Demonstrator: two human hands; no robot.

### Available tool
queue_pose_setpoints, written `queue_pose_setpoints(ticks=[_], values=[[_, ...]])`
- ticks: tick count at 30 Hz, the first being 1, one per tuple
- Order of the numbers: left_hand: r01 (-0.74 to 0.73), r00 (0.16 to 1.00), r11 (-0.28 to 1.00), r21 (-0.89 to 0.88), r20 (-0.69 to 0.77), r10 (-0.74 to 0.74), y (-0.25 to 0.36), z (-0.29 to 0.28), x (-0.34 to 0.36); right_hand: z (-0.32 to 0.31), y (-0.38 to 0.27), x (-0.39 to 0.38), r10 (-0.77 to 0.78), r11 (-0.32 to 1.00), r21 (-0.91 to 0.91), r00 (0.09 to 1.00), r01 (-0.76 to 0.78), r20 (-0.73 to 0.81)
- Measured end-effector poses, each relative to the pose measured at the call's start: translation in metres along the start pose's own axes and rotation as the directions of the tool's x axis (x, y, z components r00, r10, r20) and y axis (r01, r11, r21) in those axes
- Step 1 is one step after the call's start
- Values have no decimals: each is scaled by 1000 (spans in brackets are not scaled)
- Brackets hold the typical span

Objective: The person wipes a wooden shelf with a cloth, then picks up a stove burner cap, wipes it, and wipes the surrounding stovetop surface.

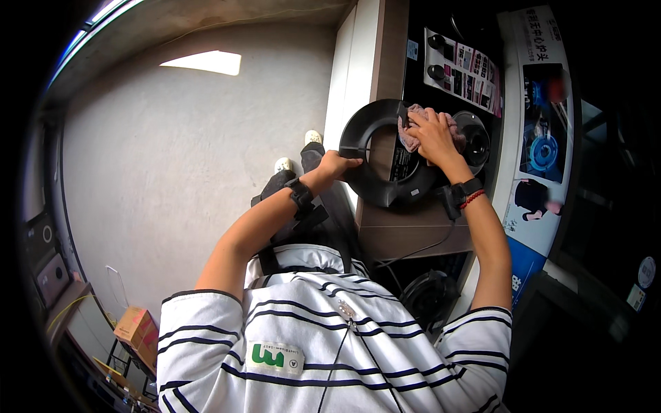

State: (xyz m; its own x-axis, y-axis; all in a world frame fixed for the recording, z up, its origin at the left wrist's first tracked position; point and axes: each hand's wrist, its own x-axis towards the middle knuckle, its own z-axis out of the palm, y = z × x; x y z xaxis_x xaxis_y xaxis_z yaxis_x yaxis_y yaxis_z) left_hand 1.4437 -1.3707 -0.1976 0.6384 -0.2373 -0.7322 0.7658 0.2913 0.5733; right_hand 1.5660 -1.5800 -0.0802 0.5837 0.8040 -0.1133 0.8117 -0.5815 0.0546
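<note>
One black ring (359, 129), smooth and round with no long axis, is over the wood-grain counter (416, 237), between the hands; whether it rests there cannot be told. The left hand (335, 165) has its grip closed on the left rim, thumb on top; across the opening, the right hand (435, 136) curls over a soft, bunched pink cloth (405, 142) against the upper-right rim.
</note>
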Motion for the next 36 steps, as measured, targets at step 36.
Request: queue_pose_setpoints(ticks=[36], values=[[58,993,997,-56,-97,-63,-6,11,16,-48,40,-23,669,725,-175,621,-666,408]])
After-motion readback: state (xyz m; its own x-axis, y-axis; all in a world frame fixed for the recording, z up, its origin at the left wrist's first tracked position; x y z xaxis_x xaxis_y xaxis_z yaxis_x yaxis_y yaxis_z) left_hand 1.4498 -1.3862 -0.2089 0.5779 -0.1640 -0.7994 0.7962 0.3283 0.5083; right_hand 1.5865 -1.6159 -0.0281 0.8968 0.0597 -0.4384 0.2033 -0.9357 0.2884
